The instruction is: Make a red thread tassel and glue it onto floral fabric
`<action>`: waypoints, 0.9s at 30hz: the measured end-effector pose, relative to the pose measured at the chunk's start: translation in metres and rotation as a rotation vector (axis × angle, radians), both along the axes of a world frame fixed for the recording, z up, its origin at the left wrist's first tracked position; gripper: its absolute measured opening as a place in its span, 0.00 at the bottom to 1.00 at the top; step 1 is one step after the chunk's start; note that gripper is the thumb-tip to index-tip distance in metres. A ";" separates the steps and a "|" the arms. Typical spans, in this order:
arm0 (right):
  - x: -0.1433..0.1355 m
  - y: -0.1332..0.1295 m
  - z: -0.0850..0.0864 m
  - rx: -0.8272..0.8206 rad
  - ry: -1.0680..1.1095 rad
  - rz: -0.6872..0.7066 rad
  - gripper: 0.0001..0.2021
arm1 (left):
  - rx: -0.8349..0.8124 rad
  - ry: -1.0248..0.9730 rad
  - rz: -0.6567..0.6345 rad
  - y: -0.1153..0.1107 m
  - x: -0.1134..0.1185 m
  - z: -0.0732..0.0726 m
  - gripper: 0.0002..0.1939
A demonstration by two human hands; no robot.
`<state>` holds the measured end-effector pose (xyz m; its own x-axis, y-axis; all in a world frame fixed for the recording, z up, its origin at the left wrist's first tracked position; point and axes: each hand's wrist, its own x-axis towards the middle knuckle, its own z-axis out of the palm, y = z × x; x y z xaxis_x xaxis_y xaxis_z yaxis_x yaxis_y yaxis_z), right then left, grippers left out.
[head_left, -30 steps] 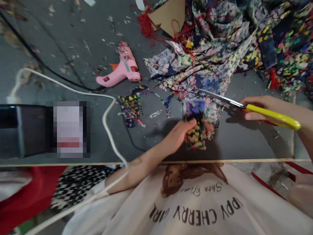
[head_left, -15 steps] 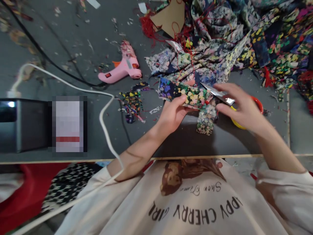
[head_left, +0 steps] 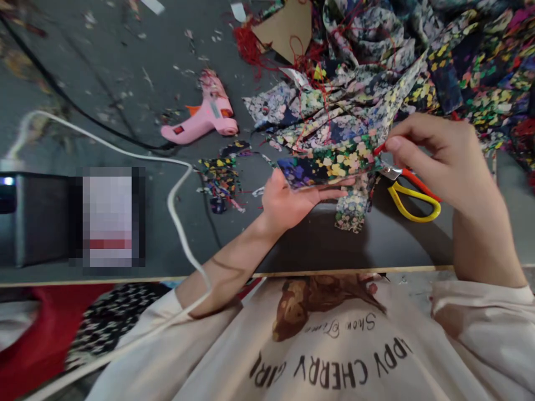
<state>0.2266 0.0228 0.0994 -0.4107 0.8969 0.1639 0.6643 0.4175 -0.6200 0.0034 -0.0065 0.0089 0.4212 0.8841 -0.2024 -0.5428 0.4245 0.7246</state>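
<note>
A floral fabric strip (head_left: 330, 164), dark with yellow, pink and blue flowers, lies across my left hand (head_left: 288, 203). That hand is open, palm up, with its fingers stretched out under the strip. At the strip's right end, my right hand (head_left: 422, 153) pinches a short red cord (head_left: 379, 148) between thumb and fingers. Below the right hand, scissors (head_left: 412, 203) with red and yellow handles rest on the table; part of their blades is hidden. A paler floral fabric piece (head_left: 351, 209) hangs or lies just below the strip.
A pink glue gun (head_left: 204, 120) lies on the grey table (head_left: 137, 83), left of a large fabric heap (head_left: 368, 72). Brown card (head_left: 288, 30) and red threads (head_left: 246, 44) sit by the heap. Fabric scraps (head_left: 221, 181) and a white cable (head_left: 175, 195) are nearer me.
My right hand has let go of the scissors, which now lie on the table, and has taken hold of the red cord. My left thumb has come off the strip and the hand has opened.
</note>
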 end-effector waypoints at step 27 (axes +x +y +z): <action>-0.051 -0.052 -0.056 0.551 -0.130 0.011 0.08 | 0.433 0.520 0.068 0.001 0.015 -0.002 0.18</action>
